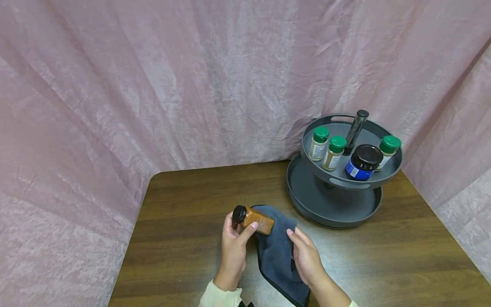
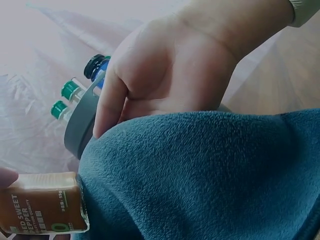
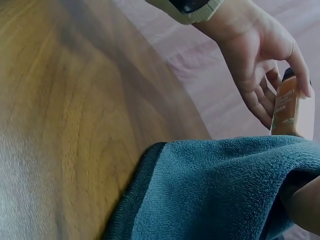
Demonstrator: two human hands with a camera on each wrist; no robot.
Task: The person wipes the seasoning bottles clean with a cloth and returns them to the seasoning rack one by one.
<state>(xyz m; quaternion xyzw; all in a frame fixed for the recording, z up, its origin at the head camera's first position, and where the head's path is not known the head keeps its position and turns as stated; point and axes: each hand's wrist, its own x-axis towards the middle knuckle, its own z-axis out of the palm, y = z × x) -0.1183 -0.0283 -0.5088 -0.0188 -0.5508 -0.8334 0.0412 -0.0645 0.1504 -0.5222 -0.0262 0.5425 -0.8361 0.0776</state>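
My left hand (image 1: 235, 249) grips a spice jar (image 1: 258, 219) with orange-brown powder and a black cap, tilted with its base to the right. In the left wrist view, the jar's label (image 2: 30, 210) reads "sweet pepper". A blue-grey cloth (image 1: 274, 251) with a dark edge hangs from my right hand (image 1: 307, 258), which pinches it between thumb and fingers. The base of the jar is against or very close to the cloth (image 3: 215, 185). Some right-hand fingers are hidden behind the fabric.
A grey two-tier turntable (image 1: 333, 209) stands at the table's back right. Its upper tier carries several green-capped spice jars (image 1: 318, 144) and a black-lidded jar (image 1: 363, 163) with a blue label, around a central post (image 1: 356, 130). Pink curtains (image 1: 238, 85) border the wooden table (image 1: 184, 238).
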